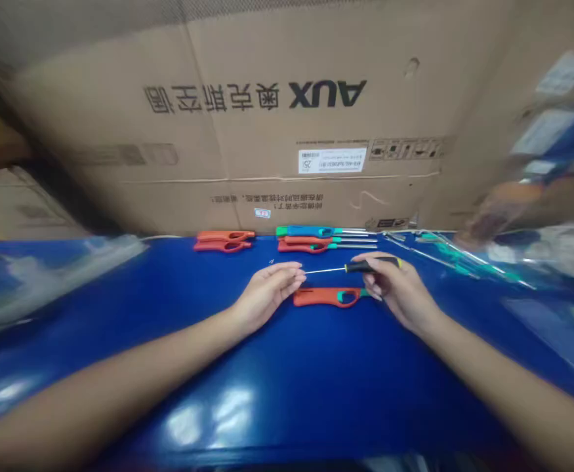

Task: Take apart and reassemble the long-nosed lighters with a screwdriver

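Observation:
A screwdriver (326, 270) with a thin metal shaft and a black and yellow handle lies level in my right hand (397, 288), which is closed around the handle. Its tip points left and meets the pinched fingertips of my left hand (271, 292). Whatever those fingertips hold at the tip is too small to make out. Just below the shaft, an orange gas lighter (316, 297) with a green trigger lies on the blue table (316, 380). My right fingers partly cover its green front end.
Behind my hands lie orange lighter casings (224, 240) at left and a stack of orange and blue lighters (311, 238) in the middle. Metal rods with green parts (464, 255) lie at right. A large cardboard box (267, 151) stands along the back. Clear plastic bags (60, 275) rest at left.

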The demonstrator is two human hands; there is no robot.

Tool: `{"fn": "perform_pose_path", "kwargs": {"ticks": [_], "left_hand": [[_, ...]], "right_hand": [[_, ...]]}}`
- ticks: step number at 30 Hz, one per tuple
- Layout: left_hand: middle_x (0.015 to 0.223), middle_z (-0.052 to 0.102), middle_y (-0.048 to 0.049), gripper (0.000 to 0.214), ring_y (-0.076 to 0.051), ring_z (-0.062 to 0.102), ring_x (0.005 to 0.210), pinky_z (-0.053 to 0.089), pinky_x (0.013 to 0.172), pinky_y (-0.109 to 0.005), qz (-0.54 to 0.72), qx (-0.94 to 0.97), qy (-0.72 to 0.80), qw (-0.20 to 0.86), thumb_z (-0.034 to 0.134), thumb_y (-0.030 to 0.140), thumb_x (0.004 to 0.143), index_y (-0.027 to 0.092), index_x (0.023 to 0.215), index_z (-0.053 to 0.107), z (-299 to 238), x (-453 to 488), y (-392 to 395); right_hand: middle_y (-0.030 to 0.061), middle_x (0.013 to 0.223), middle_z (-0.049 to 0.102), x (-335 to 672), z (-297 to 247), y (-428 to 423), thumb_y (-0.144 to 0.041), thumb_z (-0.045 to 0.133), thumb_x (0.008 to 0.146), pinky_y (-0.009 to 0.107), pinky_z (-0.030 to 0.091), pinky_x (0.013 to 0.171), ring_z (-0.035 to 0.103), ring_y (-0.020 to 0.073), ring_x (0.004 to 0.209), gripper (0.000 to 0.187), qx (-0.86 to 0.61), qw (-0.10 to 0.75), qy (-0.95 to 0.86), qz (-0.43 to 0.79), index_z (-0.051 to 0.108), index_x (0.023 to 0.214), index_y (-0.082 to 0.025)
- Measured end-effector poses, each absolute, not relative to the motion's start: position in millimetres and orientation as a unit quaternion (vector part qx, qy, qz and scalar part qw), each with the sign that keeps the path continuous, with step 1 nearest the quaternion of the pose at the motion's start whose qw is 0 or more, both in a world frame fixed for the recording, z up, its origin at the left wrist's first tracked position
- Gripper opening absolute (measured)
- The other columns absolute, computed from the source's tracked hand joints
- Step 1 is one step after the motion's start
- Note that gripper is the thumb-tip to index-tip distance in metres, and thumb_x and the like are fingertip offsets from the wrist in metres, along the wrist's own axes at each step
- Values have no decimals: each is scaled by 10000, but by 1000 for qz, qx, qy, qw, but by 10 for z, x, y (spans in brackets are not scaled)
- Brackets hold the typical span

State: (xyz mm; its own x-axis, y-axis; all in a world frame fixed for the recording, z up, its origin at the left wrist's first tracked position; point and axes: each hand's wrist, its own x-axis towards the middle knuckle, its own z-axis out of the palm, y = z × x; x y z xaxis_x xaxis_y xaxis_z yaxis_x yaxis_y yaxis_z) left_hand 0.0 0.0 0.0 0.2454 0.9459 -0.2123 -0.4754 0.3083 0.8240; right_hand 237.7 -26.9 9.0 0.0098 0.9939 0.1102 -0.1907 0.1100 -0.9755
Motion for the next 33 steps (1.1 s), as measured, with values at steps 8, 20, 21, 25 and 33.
{"fn": "perform_pose_path", "kwargs": {"ticks": [8, 20, 21, 25, 33], "left_hand": [[969, 783, -88, 123, -136, 753, 875, 597, 935, -275, 516, 267, 350, 735, 612, 52, 925, 105, 929, 723, 18, -7, 3], [1026, 782, -96, 133, -148, 752, 942, 568, 1006, -287, 505, 282, 320, 751, 612, 30, 917, 103, 960, 716, -17, -15, -7], [1026, 782, -96, 136, -148, 752, 944, 569, 1003, -282, 506, 282, 318, 751, 610, 28, 918, 103, 960, 717, -17, -17, -5], [1033, 781, -91, 145, -145, 751, 956, 562, 1015, -276, 509, 281, 314, 750, 607, 23, 917, 107, 957, 719, -21, -21, 4], [1039, 780, -95, 151, -150, 748, 976, 554, 1026, -279, 514, 285, 317, 745, 608, 19, 912, 108, 947, 724, -45, -13, 18]], "right_hand": [[-37, 549, 542, 2334, 170, -368, -404, 740, 788, 229, 328, 426, 447, 90, 446, 265, -409, 584, -504, 487, 738, 955, -198], [-49, 578, 547, 2320, 59, -352, -404, 706, 860, 225, 354, 430, 446, 87, 448, 272, -412, 558, -528, 489, 697, 1060, -219], [-50, 580, 545, 2316, 63, -352, -404, 709, 858, 224, 355, 426, 444, 86, 447, 274, -411, 561, -526, 490, 696, 1060, -219], [-51, 587, 544, 2299, 73, -353, -408, 713, 852, 220, 355, 417, 442, 83, 446, 286, -408, 561, -517, 502, 695, 1064, -216], [-48, 604, 553, 2316, 39, -348, -420, 702, 871, 221, 349, 415, 437, 70, 431, 300, -415, 558, -524, 492, 710, 1090, -214]]}}
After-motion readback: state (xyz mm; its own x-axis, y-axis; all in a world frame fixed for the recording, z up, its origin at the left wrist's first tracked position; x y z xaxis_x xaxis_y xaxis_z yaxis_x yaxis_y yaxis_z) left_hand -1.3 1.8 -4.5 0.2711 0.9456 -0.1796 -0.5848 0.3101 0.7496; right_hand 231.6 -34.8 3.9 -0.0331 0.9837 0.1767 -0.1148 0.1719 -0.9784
